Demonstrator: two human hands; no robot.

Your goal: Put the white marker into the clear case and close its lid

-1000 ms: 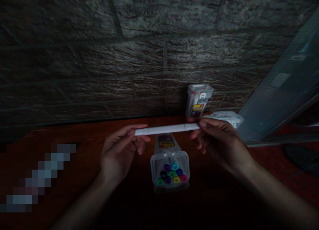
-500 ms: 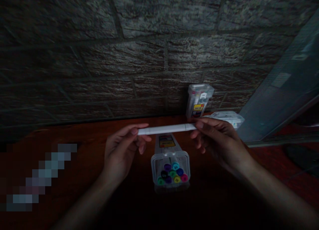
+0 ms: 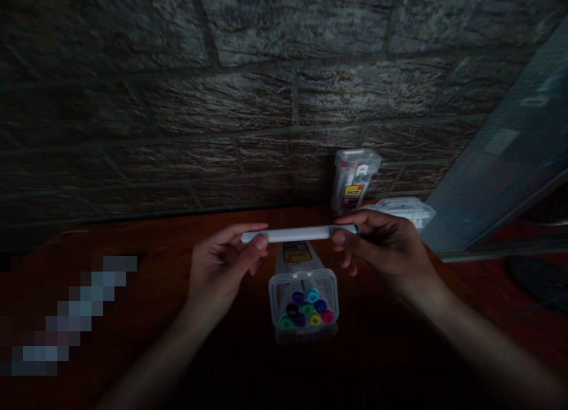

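Marker (image 3: 298, 235): pinched near both ends by my left hand (image 3: 219, 265) and right hand (image 3: 387, 247); slack pinch, I judge, could drop it.

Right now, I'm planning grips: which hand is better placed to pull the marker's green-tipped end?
Likely the right hand: it pinches the marker near that end; the left hand holds the other.

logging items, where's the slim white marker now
Just below the head view's centre, the slim white marker is held by the left hand and right hand, above the open clear plastic marker box.
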